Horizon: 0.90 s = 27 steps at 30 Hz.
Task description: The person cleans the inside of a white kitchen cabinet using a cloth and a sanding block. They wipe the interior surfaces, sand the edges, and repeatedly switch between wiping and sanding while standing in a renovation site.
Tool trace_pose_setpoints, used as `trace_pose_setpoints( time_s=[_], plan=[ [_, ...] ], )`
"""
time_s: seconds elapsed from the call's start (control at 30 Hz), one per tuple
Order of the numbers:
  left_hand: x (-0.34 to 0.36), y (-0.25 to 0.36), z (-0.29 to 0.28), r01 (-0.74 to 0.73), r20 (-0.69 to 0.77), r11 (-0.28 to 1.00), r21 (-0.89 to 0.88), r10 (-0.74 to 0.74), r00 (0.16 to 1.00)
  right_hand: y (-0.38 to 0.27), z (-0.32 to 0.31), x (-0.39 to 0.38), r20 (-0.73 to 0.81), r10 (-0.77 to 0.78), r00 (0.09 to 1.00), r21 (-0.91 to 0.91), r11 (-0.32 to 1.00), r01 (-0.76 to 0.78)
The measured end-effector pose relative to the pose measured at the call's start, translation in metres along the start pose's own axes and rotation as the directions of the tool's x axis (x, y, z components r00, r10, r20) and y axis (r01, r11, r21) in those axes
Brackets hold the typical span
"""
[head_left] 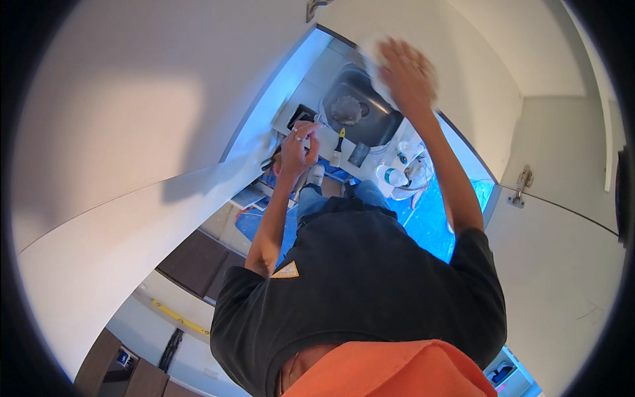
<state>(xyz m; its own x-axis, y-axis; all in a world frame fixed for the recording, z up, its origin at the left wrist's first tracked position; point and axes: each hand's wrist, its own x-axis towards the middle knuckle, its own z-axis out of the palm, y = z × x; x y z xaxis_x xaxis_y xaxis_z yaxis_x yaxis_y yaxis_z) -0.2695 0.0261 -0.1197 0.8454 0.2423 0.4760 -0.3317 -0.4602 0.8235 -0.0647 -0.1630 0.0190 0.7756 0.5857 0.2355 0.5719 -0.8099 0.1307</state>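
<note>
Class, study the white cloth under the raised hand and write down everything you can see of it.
The white cloth looks soft and crumpled, its edges blurred. It lies pressed flat against the white cabinet panel above the metal sink. The right hand is spread over it with fingers splayed, covering most of it, so only its left and upper edges show around the hand. Whether it is cloth or paper cannot be told.

One head-worn fisheye view looks steeply down, close along the person's dark shirt [370, 291], past white cabinet doors [132, 119] to the sink [360, 109] far below; edges curve toward a black rim.
</note>
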Motion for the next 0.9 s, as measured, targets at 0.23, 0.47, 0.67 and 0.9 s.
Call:
trace_pose_setpoints(
  time_s=[0.23, 0.47, 0.67, 0.9],
  plan=[
    [0.013, -0.007, -0.001, 0.017, -0.054, 1.0, 0.024, -0.015, 0.998, -0.028, 0.008, 0.02, -0.056, 0.042, 0.998, -0.232, 0.971, -0.054],
    [0.049, 0.006, 0.035, -0.109, 0.086, 0.992, -0.064, 0.114, 0.99, -0.039, 0.022, 0.036, -0.4, -0.075, 0.913, 0.057, 0.993, 0.107],
    [-0.005, -0.014, 0.025, 0.008, 0.145, 1.0, -0.007, -0.007, 0.989, 0.089, -0.016, -0.148, 0.015, 0.314, 0.949, -0.197, 0.932, -0.305],
    [0.001, -0.011, 0.033, -0.039, 0.246, 0.996, -0.086, 0.059, 0.967, 0.126, -0.013, -0.218, -0.328, 0.433, 0.839, 0.156, 0.901, -0.404]
  ],
)
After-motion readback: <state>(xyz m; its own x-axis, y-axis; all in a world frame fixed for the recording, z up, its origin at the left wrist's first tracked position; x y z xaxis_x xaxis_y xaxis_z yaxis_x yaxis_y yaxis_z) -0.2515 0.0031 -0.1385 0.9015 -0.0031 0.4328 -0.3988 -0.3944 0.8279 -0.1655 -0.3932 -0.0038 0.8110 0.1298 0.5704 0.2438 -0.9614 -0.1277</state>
